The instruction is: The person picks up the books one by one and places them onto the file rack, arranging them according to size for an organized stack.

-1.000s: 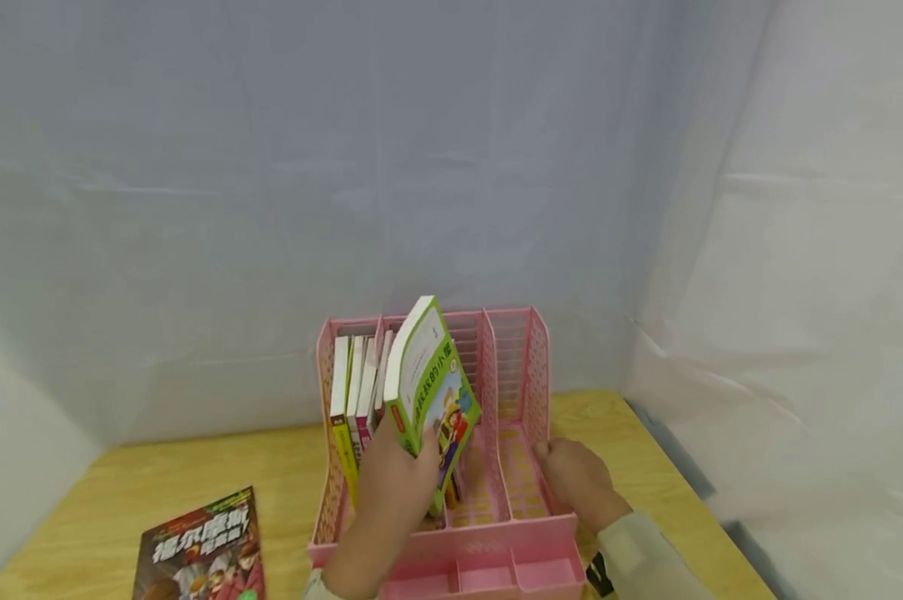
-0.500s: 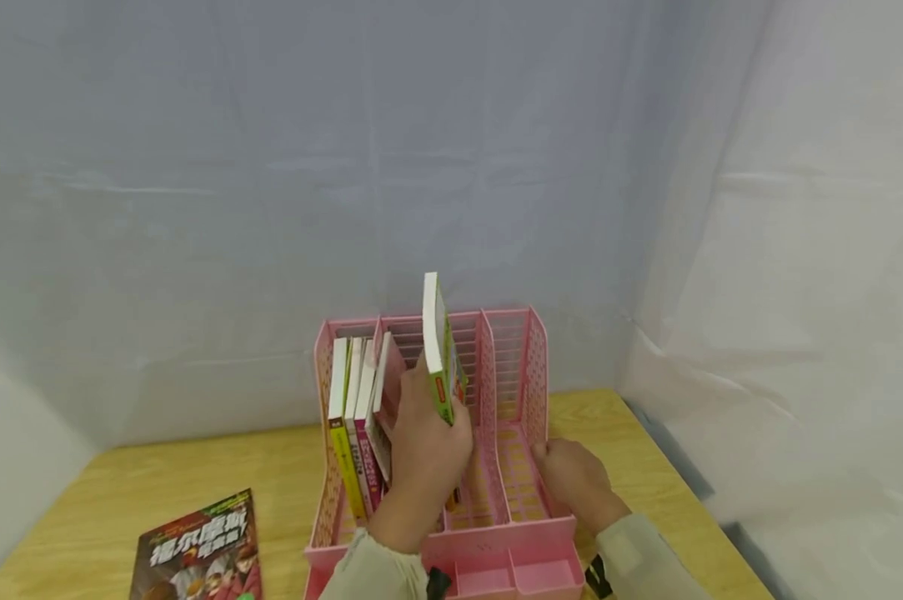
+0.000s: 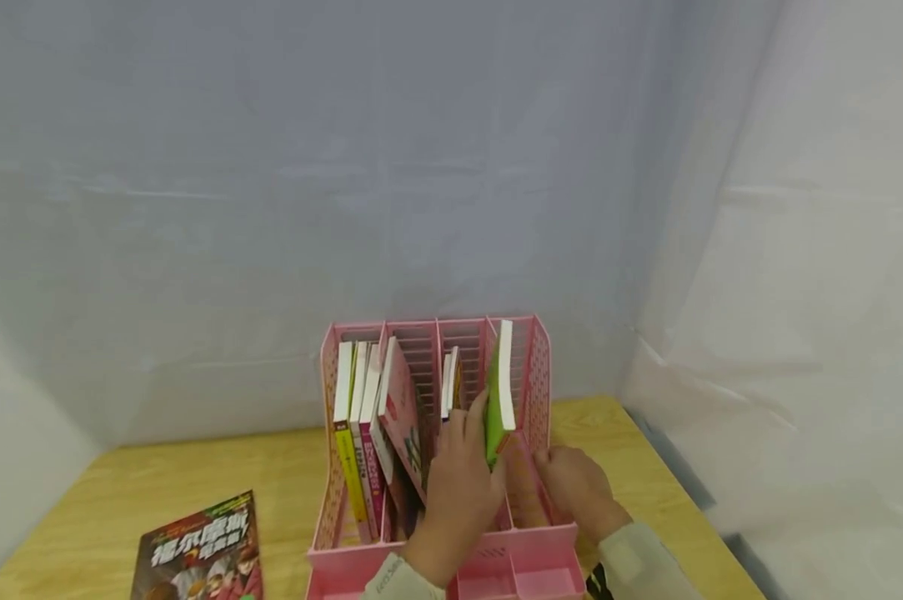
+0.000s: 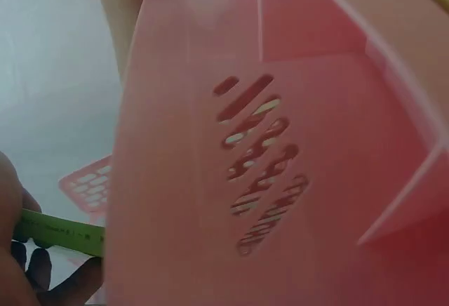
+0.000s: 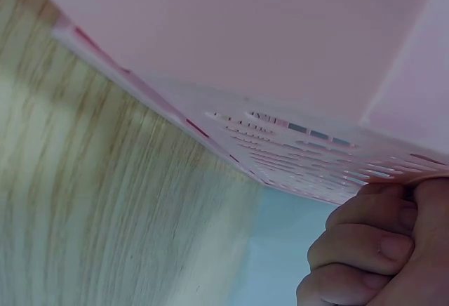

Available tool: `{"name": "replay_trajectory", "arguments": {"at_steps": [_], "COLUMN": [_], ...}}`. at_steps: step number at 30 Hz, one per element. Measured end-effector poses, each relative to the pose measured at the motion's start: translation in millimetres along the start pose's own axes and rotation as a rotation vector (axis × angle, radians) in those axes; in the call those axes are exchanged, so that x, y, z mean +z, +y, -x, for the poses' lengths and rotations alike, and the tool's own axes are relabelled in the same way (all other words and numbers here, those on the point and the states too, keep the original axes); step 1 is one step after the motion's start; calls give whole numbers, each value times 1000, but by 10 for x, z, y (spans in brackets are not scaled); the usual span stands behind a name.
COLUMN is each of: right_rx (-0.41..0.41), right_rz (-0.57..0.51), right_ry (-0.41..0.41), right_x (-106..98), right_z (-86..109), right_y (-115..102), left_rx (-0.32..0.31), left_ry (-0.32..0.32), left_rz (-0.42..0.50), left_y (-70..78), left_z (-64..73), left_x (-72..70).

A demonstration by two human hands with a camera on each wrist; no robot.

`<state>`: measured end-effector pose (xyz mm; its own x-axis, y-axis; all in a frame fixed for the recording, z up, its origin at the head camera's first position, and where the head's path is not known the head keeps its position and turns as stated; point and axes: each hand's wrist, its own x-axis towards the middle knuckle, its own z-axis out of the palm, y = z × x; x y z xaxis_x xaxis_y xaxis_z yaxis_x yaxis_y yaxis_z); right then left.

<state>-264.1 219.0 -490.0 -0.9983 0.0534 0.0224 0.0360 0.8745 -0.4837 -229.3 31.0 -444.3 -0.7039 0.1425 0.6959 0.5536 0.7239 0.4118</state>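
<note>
My left hand [image 3: 462,483] grips a green book [image 3: 500,392] by its spine, white page edge upward, over the right part of a pink book rack [image 3: 436,542]. In the head view the book overlaps the divider of the rightmost compartment. The left wrist view shows the green spine [image 4: 63,234] between fingers and thumb, partly hidden by the rack's front. My right hand [image 3: 574,483] holds the rack's right side wall; in the right wrist view its fingers [image 5: 358,246] curl at that wall's edge.
Several upright books [image 3: 357,433] fill the leftmost compartment. A pink-covered book [image 3: 402,400] leans in the one beside it, and thin books [image 3: 451,383] stand farther right. A dark comic-style book [image 3: 199,550] lies flat on the wooden table [image 3: 286,467]. Pale sheeting [image 3: 451,167] hangs behind.
My left hand has carried the green book rightward and lowered it toward the rack's right side, turning its cover away from view. My right hand has stayed on the side wall.
</note>
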Motion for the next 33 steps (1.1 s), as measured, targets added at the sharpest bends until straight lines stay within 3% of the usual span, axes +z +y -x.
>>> {"name": "replay_trajectory", "arguments": {"at_steps": [4,7,12,14,20,24,27,30,33], "right_rx": [1,-12,-14,-16,-50,-61,-51,-44,-39], "right_rz": [-2,5,-4,-6,-1,-10,-22,-32,-36], "right_ry": [14,31,44,46,51,49,51,58,65], "right_x": [2,8,17,22,12,14,29,25,15], "right_z": [-21,-21,-20,-21,-27,-24,-15,-7,-4], "right_y": [24,46,45,36,10,9,14,25,36], "left_rx": [-72,-106,-84,-74,-128,-214,-291,-314,-283], "left_ry": [-66,-157,-320,-352,-386,-529,-610,-583,-482], "left_rz": [51,67,48,26,31,137,245,272,195], "left_y": [-39,-98,-185,-196,-155,-110,-104,-118,-152], "left_z": [60,125,173,161,125,120,109,97,91], "left_x": [92,164,214,169,-131,-285,-313,-263,-183]}}
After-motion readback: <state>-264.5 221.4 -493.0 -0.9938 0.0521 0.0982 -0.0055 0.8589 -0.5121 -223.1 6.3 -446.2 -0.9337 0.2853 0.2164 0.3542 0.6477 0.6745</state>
